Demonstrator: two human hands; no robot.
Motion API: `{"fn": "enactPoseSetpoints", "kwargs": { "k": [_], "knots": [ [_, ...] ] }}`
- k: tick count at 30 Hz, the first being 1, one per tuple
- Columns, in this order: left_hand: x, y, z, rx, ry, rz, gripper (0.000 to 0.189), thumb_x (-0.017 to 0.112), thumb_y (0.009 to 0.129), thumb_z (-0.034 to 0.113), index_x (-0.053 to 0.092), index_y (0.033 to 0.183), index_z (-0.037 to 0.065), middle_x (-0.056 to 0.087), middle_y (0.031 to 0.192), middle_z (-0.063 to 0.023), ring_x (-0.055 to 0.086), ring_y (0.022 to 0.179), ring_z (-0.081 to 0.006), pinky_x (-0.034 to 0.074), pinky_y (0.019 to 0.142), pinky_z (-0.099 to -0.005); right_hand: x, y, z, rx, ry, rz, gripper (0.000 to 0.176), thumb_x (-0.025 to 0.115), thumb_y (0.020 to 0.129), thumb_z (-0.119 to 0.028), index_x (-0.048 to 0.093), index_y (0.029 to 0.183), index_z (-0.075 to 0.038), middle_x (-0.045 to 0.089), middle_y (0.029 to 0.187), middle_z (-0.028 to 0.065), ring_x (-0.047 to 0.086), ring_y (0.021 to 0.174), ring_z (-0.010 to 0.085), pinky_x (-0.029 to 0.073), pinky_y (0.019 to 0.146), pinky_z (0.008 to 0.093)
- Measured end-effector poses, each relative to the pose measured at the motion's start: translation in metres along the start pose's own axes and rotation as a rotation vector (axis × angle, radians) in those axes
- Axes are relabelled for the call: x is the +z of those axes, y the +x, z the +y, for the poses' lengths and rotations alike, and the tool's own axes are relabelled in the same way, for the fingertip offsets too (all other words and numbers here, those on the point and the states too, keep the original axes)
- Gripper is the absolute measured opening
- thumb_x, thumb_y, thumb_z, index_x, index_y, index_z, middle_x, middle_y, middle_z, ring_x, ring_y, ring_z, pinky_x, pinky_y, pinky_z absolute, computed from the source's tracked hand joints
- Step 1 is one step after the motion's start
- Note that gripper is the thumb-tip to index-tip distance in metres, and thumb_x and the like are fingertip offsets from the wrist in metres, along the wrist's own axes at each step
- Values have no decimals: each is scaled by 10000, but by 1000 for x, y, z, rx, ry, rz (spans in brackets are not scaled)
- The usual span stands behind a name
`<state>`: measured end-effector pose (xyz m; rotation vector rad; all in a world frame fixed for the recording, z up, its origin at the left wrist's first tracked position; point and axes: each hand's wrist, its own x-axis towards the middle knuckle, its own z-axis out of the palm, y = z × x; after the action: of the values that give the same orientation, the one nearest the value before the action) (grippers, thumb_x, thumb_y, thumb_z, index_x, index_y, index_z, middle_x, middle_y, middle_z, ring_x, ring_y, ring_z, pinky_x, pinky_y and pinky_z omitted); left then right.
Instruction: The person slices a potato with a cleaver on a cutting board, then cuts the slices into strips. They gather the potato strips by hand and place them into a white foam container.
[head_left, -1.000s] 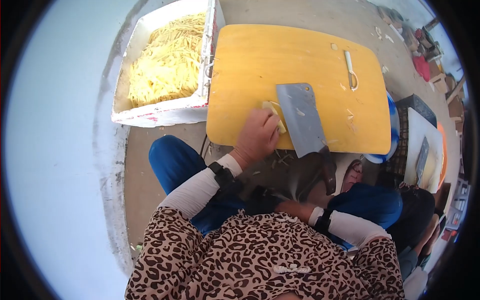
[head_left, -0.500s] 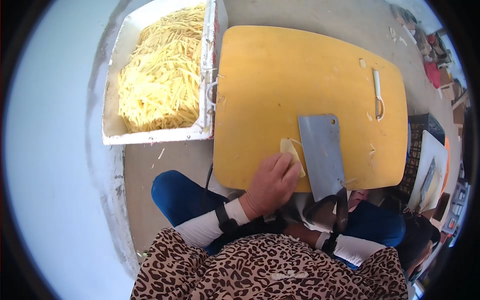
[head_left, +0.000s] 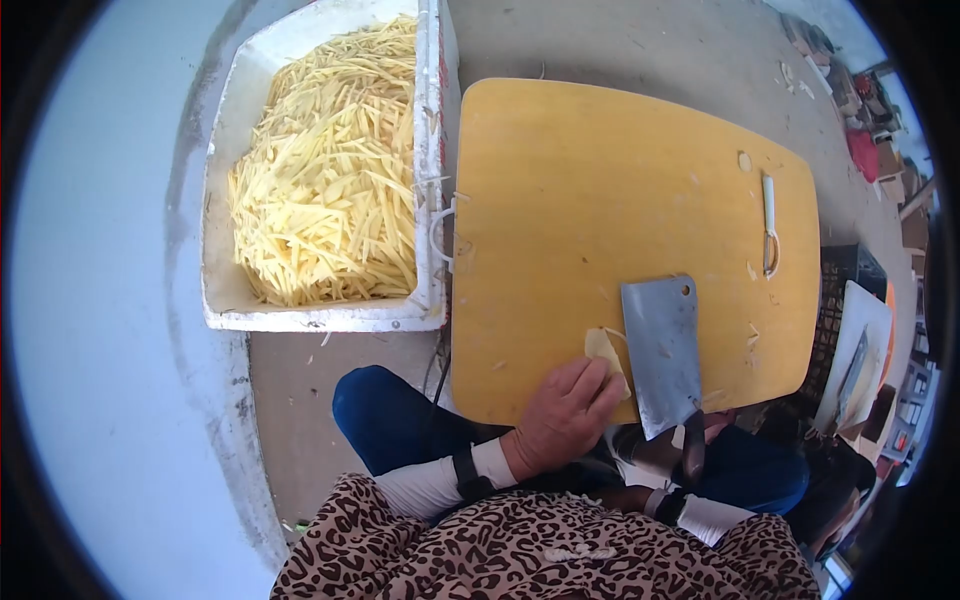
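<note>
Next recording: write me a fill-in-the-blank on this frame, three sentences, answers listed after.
The left hand holds a pale slice down on the ____ cutting board.
The right hand holds the cleaver by its handle, blade to the ____ of the slice.
Cut yellow strips fill the ____ box beside the board.
Missing words: yellow; right; white.

Bright, even daylight; sharp centre, heavy fisheye bending (black vignette at corners).
</note>
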<state>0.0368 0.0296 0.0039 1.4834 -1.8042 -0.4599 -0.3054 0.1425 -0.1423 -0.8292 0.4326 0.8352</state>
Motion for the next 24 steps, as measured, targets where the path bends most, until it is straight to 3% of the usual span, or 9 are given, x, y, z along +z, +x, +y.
{"fn": "enactPoseSetpoints", "kwargs": {
  "k": [1, 8, 24],
  "knots": [
    [0, 0, 0, -1, -8, -12, 356, 641, 785, 84, 594, 1127, -2, 549, 1135, -153, 558, 1038, -326, 472, 896, -411, -3, 13, 53, -21, 107, -41, 594, 588, 953, -316, 418, 1445, -29, 472, 1454, 116, 428, 1302, 187, 316, 1116, 338],
    [-3, -1, -3, -5, -75, -29, 369, 636, 786, 76, 586, 1141, -8, 539, 1144, -161, 551, 1060, -339, 461, 918, -414, -11, 7, -18, 43, -79, 0, 564, 544, 969, -318, 426, 1438, -26, 477, 1449, 120, 432, 1304, 196, 311, 1121, 344],
    [-4, -6, -5, 68, -110, 35, 407, 622, 746, 75, 549, 1133, -27, 511, 1110, -173, 538, 1035, -345, 461, 905, -409, -45, 13, -41, 114, -164, 35, 513, 444, 1007, -324, 445, 1421, -20, 487, 1439, 130, 441, 1307, 217, 298, 1132, 357]
  ]
}}
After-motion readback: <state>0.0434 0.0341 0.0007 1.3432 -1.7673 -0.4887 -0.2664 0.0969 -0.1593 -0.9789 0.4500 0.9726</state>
